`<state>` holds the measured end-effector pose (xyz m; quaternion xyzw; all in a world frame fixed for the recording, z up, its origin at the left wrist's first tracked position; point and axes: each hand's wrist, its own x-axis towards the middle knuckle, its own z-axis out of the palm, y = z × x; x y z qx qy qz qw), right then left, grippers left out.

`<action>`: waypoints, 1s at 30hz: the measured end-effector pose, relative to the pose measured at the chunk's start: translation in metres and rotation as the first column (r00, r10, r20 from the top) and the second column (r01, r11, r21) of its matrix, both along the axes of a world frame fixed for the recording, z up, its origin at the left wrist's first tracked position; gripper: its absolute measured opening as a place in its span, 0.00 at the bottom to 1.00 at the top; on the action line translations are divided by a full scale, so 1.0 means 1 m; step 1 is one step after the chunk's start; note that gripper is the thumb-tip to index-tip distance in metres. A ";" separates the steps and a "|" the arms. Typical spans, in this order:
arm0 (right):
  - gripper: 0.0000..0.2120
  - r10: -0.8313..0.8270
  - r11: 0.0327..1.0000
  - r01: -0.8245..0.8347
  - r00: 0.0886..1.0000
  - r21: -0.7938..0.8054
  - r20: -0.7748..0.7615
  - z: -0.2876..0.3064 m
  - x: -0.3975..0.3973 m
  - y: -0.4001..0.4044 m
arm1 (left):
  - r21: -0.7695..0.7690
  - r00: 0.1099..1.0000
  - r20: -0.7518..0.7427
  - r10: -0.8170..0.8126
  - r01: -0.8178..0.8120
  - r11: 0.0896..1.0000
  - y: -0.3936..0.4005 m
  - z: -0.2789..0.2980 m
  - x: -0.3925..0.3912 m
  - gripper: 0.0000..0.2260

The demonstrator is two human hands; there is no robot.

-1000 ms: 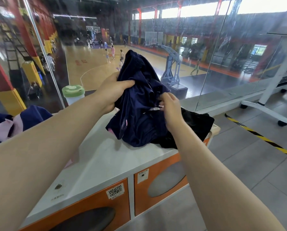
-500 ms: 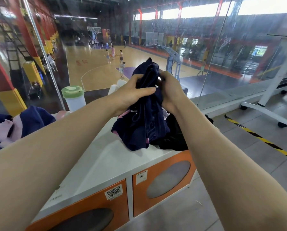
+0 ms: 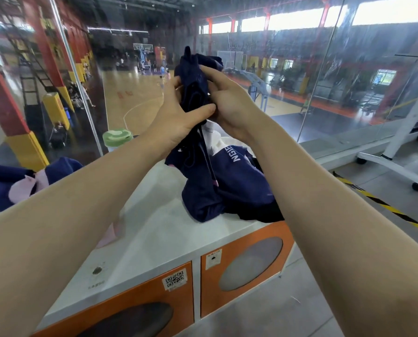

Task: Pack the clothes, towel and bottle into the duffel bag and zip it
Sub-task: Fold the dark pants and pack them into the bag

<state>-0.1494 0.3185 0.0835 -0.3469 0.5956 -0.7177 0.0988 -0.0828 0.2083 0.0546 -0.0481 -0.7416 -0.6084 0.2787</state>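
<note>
Garment (image 3: 196, 83) now higher, both hands gripping.

Bright daylight from high windows; wide-angle edge distortion.

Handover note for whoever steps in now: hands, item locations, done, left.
Left hand and right hand both grip the navy garment, bunched and lifted above the white locker top.
More navy and white clothes lie piled on the locker top; green-lidded bottle stands behind the left forearm; navy and pink duffel bag sits at far left.
Done: nothing seen packed.
Left: clothes, towel and bottle in, then zip.
</note>
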 end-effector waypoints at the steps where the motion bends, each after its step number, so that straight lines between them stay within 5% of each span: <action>1: 0.27 -0.001 0.999 0.001 1.000 -0.040 0.012 0.001 0.002 -0.005 | -0.033 1.000 -0.006 0.009 -0.010 0.999 -0.002 0.002 0.003 0.39; 4: 0.24 -0.028 0.989 0.037 0.998 -0.145 0.063 -0.001 0.013 -0.020 | -0.150 0.997 -0.012 0.073 -0.074 0.986 -0.009 0.006 0.009 0.36; 10: 0.15 0.021 0.992 -0.009 0.995 -0.123 0.096 -0.014 0.037 -0.029 | -0.053 0.960 -0.001 0.281 -0.281 0.958 -0.021 0.005 0.028 0.22; 14: 0.13 -0.445 0.856 0.501 0.838 -0.124 0.314 -0.053 0.048 -0.037 | -0.049 0.942 0.030 0.335 -0.333 0.941 -0.034 0.007 0.045 0.17; 17: 0.16 -0.147 0.941 0.312 0.729 -0.134 0.668 -0.075 0.074 -0.053 | -0.280 0.969 0.010 0.246 -0.234 0.931 -0.029 0.007 0.060 0.18; 21: 0.16 0.206 0.865 0.270 0.576 -0.422 0.791 -0.075 0.101 -0.065 | -0.695 0.987 0.083 0.138 -0.042 0.718 -0.030 0.003 0.078 0.19; 26: 0.14 0.294 0.812 0.297 0.535 -0.502 0.792 -0.071 0.131 -0.061 | -0.701 0.947 0.319 0.048 0.201 0.684 -0.032 -0.004 0.125 0.32; 30: 0.18 0.265 0.885 0.189 0.548 -0.426 0.793 -0.072 0.157 -0.061 | -0.524 0.903 0.427 -0.050 0.292 0.800 -0.060 -0.010 0.174 0.30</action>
